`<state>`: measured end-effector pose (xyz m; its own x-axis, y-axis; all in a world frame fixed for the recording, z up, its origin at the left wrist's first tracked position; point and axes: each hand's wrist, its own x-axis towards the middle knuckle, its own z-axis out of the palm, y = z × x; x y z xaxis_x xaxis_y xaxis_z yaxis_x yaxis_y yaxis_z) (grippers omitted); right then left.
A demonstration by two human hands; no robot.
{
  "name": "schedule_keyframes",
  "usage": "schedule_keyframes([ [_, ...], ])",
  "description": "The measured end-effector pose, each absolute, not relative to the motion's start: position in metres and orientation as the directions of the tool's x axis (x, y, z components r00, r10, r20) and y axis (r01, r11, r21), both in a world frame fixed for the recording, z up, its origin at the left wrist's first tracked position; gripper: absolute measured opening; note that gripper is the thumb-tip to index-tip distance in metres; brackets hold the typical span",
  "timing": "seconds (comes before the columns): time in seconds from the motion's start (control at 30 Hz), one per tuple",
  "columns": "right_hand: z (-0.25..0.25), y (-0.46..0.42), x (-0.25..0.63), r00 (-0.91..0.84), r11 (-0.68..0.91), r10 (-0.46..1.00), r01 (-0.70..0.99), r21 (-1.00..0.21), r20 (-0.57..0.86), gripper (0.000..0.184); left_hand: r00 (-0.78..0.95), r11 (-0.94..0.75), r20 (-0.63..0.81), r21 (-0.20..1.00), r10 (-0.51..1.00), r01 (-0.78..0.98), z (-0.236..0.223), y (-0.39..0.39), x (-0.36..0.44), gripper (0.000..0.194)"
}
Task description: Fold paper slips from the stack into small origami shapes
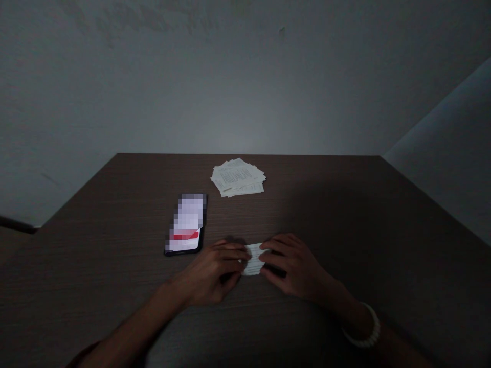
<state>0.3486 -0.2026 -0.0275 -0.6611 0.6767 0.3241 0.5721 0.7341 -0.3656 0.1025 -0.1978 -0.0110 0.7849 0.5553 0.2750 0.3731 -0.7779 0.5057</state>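
A small white slip of paper with lines of print lies near the front middle of the table. Its left edge is under the fingers of my left hand, with the thumb at the lower corner. On the opposite side, the fingertips of my right hand grip the right edge, fingers curled and thumb below. Both ends of the slip are partly hidden by the fingers. To the left of my left hand lies a lit smartphone, its screen blurred out apart from a red band.
Farther back on the brown wooden table is a loose, fanned pile of printed paper slips. A grey wall rises behind the table's far edge. The light is dim, with a shadow over the right side. A pale beaded bracelet circles my right wrist.
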Motion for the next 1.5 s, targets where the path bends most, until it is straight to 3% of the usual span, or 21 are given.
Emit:
schedule_keyframes([
  [0.27, -0.023, -0.202, 0.353, -0.806, 0.853, 0.513, 0.438, -0.284, 0.297, 0.016, 0.773, -0.758, 0.276, 0.538, 0.571, 0.369, -0.01, -0.196, 0.1, 0.017],
  [0.6, -0.016, -0.208, 0.355, -0.823, 0.867, 0.495, 0.443, -0.23, 0.279, 0.03, 0.721, -0.671, 0.274, 0.658, 0.637, 0.343, -0.014, -0.195, 0.099, 0.016],
  [0.87, -0.016, -0.208, 0.355, -0.824, 0.881, 0.472, 0.429, -0.198, 0.313, 0.026, 0.719, -0.685, 0.292, 0.645, 0.631, 0.339, -0.015, -0.194, 0.1, 0.017],
  [1.13, -0.013, -0.208, 0.354, -0.838, 0.872, 0.485, 0.439, -0.219, 0.251, 0.023, 0.727, -0.663, 0.257, 0.664, 0.637, 0.346, -0.012, -0.194, 0.1, 0.016],
  [1.5, -0.013, -0.206, 0.352, -0.832, 0.864, 0.495, 0.442, -0.241, 0.25, 0.022, 0.633, -0.61, 0.243, 0.644, 0.735, 0.461, -0.015, -0.188, 0.121, 0.009],
])
